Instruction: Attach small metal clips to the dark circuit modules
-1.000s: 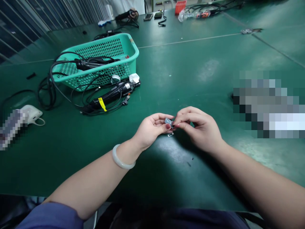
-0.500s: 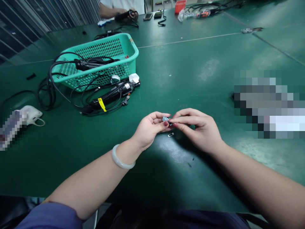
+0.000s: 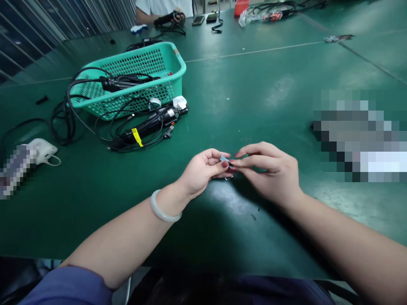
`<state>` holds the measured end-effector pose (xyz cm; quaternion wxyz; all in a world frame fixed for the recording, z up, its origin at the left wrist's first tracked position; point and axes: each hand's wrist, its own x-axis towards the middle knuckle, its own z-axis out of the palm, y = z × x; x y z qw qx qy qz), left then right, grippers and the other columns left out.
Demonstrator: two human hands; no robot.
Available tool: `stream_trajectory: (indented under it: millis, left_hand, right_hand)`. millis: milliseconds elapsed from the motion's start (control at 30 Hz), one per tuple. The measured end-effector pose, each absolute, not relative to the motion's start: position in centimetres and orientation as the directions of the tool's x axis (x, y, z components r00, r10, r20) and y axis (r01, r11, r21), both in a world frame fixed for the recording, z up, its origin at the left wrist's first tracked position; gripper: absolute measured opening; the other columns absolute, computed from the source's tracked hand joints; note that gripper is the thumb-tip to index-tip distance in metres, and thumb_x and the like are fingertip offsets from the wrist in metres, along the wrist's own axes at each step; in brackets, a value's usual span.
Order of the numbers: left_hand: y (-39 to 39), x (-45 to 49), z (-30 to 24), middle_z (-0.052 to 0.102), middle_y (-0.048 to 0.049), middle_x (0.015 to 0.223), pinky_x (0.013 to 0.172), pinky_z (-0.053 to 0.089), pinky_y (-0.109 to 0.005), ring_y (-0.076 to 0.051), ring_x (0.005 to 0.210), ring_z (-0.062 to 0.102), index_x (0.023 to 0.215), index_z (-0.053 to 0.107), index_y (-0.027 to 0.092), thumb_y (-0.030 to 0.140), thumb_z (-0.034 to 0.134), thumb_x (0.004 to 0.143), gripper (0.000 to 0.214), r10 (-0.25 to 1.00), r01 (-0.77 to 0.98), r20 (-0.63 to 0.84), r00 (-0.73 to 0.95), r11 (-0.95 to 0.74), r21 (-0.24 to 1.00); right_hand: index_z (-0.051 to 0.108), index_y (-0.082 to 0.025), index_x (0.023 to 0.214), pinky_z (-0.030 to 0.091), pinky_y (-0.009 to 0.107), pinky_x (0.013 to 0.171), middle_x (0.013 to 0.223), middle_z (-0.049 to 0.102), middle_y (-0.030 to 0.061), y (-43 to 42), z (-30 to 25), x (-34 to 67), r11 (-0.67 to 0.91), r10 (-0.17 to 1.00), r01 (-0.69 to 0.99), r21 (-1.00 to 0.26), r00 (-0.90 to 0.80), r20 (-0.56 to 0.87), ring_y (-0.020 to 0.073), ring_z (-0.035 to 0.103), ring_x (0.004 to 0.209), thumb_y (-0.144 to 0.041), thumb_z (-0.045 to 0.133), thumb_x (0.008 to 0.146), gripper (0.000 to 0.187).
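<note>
My left hand [image 3: 206, 169] pinches a small silvery metal part [image 3: 224, 159] between thumb and fingers, just above the green table. At the part's right, dark end, my right hand [image 3: 267, 167] has its thumb and fingertips pressed together. What lies between those right fingertips is hidden. Just below the fingers, a small pale rectangular frame-like piece [image 3: 229, 178] is on the table, partly covered by my left fingers. Two tiny dark bits [image 3: 253, 217] lie nearer to me.
A turquoise perforated basket [image 3: 179, 78] with black corded handheld tools stands at the left. In front of it lies a black tool [image 3: 149, 125] with a yellow tag and cables. Left is a white object [image 3: 44, 151]; right, a blurred-out item [image 3: 359, 131]. A co-worker's hand [image 3: 176, 18] holds a black device opposite.
Both hands have shifted slightly right with the metal part. My right index finger has lifted off it a little, and the left fingers now cover more of the pale piece.
</note>
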<state>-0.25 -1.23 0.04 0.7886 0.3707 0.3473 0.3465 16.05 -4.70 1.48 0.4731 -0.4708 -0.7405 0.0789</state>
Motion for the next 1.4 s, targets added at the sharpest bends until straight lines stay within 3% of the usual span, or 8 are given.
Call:
stream_trajectory:
  millis: [133,533,700,933,1033,1200,1400]
  left_hand:
    - [-1.2,-0.2,-0.1,0.067,-0.0009,0.073,0.071,0.054,-0.028,-0.011,0.065,0.066,0.086,0.059,0.012,0.026,0.079,0.062,0.035,0.810,-0.299,-0.285,0.513,0.480,0.825]
    - [-1.2,-0.2,0.0,0.068,0.0011,0.075,0.077,0.053,-0.026,-0.008,0.073,0.065,0.083,0.057,0.013,0.012,0.075,0.064,0.027,0.848,-0.408,-0.258,0.462,0.462,0.787]
    - [-1.3,-0.2,0.3,0.067,0.0011,0.071,0.076,0.054,-0.026,-0.009,0.072,0.065,0.083,0.056,0.013,0.011,0.073,0.066,0.024,0.836,-0.399,-0.281,0.472,0.486,0.778]
    - [-1.4,-0.2,0.4,0.065,0.0015,0.072,0.074,0.053,-0.024,-0.008,0.072,0.064,0.082,0.057,0.013,0.012,0.072,0.067,0.021,0.846,-0.388,-0.299,0.442,0.481,0.786]
    - [-1.4,-0.2,0.3,0.065,0.0012,0.073,0.075,0.053,-0.024,-0.008,0.073,0.064,0.082,0.058,0.013,0.011,0.072,0.068,0.019,0.851,-0.394,-0.293,0.437,0.474,0.788]
    - [-1.4,-0.2,0.1,0.065,0.0012,0.074,0.079,0.052,-0.026,-0.008,0.073,0.064,0.083,0.060,0.013,0.011,0.071,0.068,0.019,0.848,-0.397,-0.286,0.446,0.473,0.786]
    - [-1.4,-0.1,0.3,0.066,0.0004,0.076,0.081,0.051,-0.027,-0.008,0.074,0.064,0.085,0.060,0.013,0.009,0.069,0.068,0.019,0.855,-0.407,-0.306,0.418,0.477,0.779]
  right_hand:
    - [0.067,-0.028,0.068,0.052,0.035,0.060,0.076,0.070,0.0015,-4.8,1.5,16.1,0.560,0.750,0.637,-0.529,-0.120,0.651,0.0167,0.061,0.066,-0.019,0.066,0.077,0.012]
    - [0.069,-0.026,0.079,0.052,0.034,0.066,0.081,0.071,0.0021,-5.0,1.4,15.8,0.523,0.789,0.642,-0.561,-0.117,0.603,0.0174,0.064,0.075,-0.021,0.064,0.080,0.007]
    - [0.069,-0.025,0.084,0.051,0.033,0.066,0.082,0.071,0.0027,-4.9,1.2,16.0,0.582,0.723,0.674,-0.455,-0.173,0.669,0.0166,0.062,0.072,-0.018,0.063,0.080,0.010]
    - [0.069,-0.024,0.094,0.050,0.031,0.063,0.087,0.073,0.0012,-4.8,1.1,16.6,0.613,0.596,0.774,-0.160,-0.319,0.737,0.0154,0.058,0.067,-0.019,0.065,0.079,0.017]
    - [0.069,-0.023,0.096,0.049,0.032,0.063,0.087,0.074,0.0017,-4.9,1.0,16.7,0.612,0.576,0.782,-0.114,-0.343,0.742,0.0157,0.058,0.067,-0.020,0.066,0.078,0.019]
    - [0.070,-0.023,0.089,0.050,0.032,0.065,0.085,0.073,0.0018,-5.0,1.1,16.3,0.592,0.652,0.758,-0.275,-0.250,0.716,0.0152,0.060,0.068,-0.019,0.065,0.078,0.013]
    - [0.071,-0.022,0.082,0.049,0.026,0.057,0.083,0.071,0.0022,-4.9,1.3,15.2,0.399,0.876,0.548,-0.735,0.008,0.482,0.0138,0.063,0.072,-0.023,0.064,0.079,0.008]
